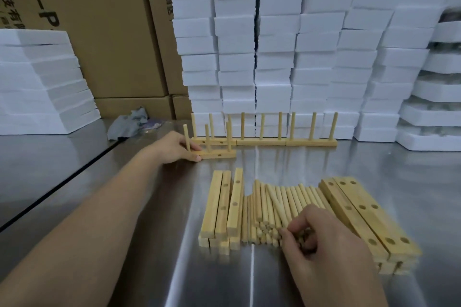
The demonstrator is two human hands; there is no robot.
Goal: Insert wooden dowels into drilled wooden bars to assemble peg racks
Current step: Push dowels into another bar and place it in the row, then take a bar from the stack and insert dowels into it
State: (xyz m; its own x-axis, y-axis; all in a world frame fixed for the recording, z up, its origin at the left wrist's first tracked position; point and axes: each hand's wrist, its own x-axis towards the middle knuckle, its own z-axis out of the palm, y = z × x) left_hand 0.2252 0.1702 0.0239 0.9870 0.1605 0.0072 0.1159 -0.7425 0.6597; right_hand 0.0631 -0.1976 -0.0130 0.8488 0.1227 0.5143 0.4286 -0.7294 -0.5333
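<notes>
Right hand (331,254) fingers (298,223) pinch smooth round dowels (287,197); left hand (174,147) grips a square-edged pegged bar (219,154).

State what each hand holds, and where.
The left hand grips the left end of the pale wooden bar with three upright dowels. The right hand pinches near ends of loose round wooden dowels.

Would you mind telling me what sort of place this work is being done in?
Likely a small factory packing area: stacked white foam boxes, printed cardboard cartons, and a steel worktable.
</notes>
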